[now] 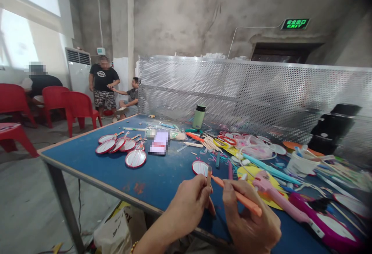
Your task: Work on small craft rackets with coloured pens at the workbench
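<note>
My left hand [188, 199] pinches a flat wooden stick [209, 176] upright near the table's front edge; its upper end looks orange-tinted. In my right hand [251, 215] is an orange marker [247, 201], held like a pen, with its tip at or very near the stick. Just behind my left fingers lies a round white disc [200, 167] with a red rim; whether it joins the stick is hidden. A similar disc [135, 158] rests farther left, beside a group of several more with stick handles. A pink glue gun [279, 199] lies right of my right hand.
The blue table [162, 172] carries a phone [159, 142], a green bottle [199, 117], loose wooden sticks [211, 144] and a white cup [302, 163] of tools. A perforated metal screen [250, 91] stands behind. Red chairs [80, 108] and other people are at the left.
</note>
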Demonstrator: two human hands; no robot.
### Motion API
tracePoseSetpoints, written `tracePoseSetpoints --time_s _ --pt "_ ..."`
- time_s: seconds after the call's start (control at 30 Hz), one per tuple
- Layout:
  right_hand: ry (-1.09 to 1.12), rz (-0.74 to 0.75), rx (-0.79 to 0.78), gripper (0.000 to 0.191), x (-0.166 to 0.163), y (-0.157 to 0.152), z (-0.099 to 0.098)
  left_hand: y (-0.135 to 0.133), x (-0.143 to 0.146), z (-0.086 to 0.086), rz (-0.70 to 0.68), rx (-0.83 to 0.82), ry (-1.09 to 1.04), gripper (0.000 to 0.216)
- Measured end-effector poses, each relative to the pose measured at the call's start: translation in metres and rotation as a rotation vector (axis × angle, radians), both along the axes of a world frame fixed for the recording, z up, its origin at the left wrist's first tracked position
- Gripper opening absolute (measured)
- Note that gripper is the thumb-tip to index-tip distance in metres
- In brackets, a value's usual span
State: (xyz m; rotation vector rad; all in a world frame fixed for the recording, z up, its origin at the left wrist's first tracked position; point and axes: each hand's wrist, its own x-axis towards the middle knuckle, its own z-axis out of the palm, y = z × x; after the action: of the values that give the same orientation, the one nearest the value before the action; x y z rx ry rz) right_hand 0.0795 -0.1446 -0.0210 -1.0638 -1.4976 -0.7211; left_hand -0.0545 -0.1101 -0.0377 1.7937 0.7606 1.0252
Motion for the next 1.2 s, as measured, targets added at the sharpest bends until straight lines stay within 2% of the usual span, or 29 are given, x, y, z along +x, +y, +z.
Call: tracePoseSetpoints --time_s 0.47,0.57,0.8,1.2 --pt "0.004 -0.002 0.015 0.016 0.0001 0.0013 -0.0019 0.0038 0.0009 -0.0048 0.004 0.009 -0.015 0.019" --pt "-0.022 0.012 -0.017 0.015 0.0003 0.0015 -0.0017 0.0034 0.0002 -0.0044 -0.003 0.004 -0.017 0.018" --pt "-0.001 0.003 0.027 0.015 0.0003 0.0003 -0.0024 0.0014 -0.0016 -0.001 -0.008 0.01 0.002 0.018" --pt "0.001 0.008 0.009 0.015 0.0011 0.0013 -0.003 0.0011 -0.0013 -0.0007 -0.005 0.007 -0.005 0.018"
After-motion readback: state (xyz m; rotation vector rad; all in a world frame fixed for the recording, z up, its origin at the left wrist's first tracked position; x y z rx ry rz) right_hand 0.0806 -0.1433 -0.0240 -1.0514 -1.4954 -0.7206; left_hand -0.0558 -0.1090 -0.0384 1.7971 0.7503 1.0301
